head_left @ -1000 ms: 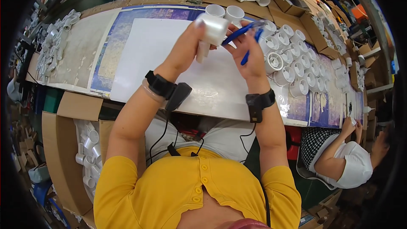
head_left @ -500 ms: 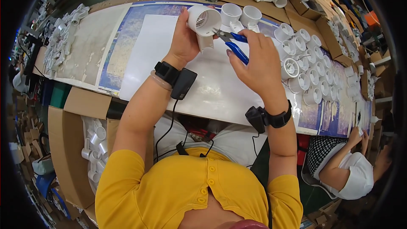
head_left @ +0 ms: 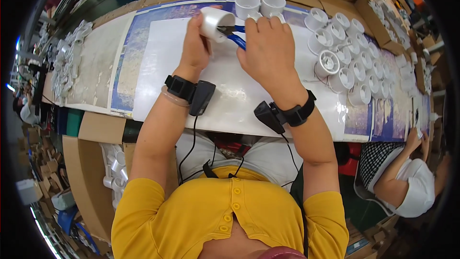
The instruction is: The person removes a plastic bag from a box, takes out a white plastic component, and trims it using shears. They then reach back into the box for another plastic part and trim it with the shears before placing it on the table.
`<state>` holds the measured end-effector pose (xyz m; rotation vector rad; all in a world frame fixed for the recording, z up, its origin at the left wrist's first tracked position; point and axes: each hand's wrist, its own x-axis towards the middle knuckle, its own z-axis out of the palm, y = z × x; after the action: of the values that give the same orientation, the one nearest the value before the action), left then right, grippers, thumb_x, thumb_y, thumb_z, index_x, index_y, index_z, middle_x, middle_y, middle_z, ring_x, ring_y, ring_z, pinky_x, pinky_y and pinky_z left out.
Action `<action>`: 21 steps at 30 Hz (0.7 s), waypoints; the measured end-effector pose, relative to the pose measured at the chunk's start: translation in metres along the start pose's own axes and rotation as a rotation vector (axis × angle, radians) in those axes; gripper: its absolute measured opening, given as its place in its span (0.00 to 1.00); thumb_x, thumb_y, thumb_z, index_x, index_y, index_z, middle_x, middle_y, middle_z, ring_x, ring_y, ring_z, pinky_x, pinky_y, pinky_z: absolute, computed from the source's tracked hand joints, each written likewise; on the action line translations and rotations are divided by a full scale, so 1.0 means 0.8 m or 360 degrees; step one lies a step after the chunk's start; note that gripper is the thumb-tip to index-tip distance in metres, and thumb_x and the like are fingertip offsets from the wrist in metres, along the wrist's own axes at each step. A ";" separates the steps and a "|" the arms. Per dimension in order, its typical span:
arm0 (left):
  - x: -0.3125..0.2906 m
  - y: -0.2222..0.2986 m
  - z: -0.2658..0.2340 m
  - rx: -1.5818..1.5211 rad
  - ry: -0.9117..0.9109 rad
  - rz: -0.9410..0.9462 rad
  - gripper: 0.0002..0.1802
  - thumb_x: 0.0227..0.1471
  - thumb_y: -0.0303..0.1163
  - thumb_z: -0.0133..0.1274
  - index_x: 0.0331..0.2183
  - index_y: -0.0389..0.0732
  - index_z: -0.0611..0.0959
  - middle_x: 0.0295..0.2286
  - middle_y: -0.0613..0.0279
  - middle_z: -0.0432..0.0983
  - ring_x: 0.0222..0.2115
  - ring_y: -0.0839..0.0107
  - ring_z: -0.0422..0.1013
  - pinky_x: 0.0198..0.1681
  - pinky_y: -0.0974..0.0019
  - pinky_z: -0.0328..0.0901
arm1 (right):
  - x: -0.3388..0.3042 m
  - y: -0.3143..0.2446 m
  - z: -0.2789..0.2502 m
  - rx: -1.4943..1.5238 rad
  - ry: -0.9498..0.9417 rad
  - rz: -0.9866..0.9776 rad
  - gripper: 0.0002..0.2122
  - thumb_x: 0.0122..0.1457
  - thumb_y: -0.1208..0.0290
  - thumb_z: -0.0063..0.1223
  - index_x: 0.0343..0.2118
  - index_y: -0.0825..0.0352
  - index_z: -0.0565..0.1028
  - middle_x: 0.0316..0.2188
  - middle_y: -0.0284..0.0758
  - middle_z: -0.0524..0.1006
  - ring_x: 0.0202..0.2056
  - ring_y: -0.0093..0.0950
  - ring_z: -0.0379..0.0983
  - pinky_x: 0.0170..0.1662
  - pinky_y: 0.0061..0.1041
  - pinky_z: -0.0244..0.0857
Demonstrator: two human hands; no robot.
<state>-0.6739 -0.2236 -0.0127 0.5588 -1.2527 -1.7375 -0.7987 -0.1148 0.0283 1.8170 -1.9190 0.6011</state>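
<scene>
My left hand grips a white plastic cylindrical housing above the white sheet on the table. Its round opening is turned toward my right side. In my right hand is a pair of blue-handled nippers, the fingers wrapped round the handles. The dark jaws of the nippers reach to the rim of the housing; whether they bite on anything I cannot tell. Just beyond my right hand stand two white cups of the same kind, side by side.
Several white round housings with parts inside stand in rows at the right. Small white parts lie heaped at the far left. A cardboard box of white pieces is beside my left arm. A co-worker sits at the right.
Both hands, with the housing and the nippers, appear shifted left in view. The housing has turned, so less of its inside shows, and the nippers' jaws are now at its near rim.
</scene>
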 end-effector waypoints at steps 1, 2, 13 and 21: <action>-0.001 0.002 0.000 -0.0031 -0.0003 0.0034 0.27 0.54 0.48 0.32 0.45 0.39 0.73 0.37 0.60 0.73 0.40 0.72 0.67 0.44 0.72 0.60 | 0.000 -0.002 0.004 -0.0029 0.0011 -0.0014 0.17 0.35 0.67 0.59 0.30 0.67 0.72 0.26 0.35 0.71 0.32 0.31 0.66 0.33 0.28 0.59; -0.001 0.002 0.001 -0.0060 -0.0006 0.0068 0.27 0.54 0.48 0.32 0.45 0.38 0.73 0.38 0.59 0.73 0.40 0.72 0.67 0.45 0.71 0.60 | -0.002 -0.004 0.007 -0.0056 0.0022 -0.0026 0.16 0.35 0.67 0.59 0.29 0.67 0.72 0.25 0.35 0.71 0.31 0.31 0.66 0.33 0.28 0.59; -0.003 0.001 0.010 0.0173 0.0052 0.0092 0.28 0.55 0.47 0.30 0.44 0.36 0.73 0.41 0.58 0.71 0.42 0.69 0.66 0.47 0.68 0.60 | -0.004 -0.001 0.013 -0.0143 -0.0054 0.0043 0.09 0.38 0.70 0.54 0.25 0.66 0.74 0.22 0.34 0.73 0.28 0.29 0.69 0.32 0.26 0.59; -0.002 -0.002 0.003 0.0130 0.0058 0.0074 0.28 0.55 0.47 0.30 0.44 0.36 0.73 0.42 0.58 0.71 0.43 0.69 0.66 0.47 0.68 0.60 | -0.005 -0.002 0.009 -0.0150 -0.0098 0.0033 0.09 0.40 0.70 0.53 0.26 0.66 0.74 0.22 0.34 0.73 0.28 0.28 0.70 0.31 0.25 0.58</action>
<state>-0.6754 -0.2210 -0.0132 0.6019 -1.3052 -1.6369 -0.7970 -0.1158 0.0204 1.7784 -1.9738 0.4581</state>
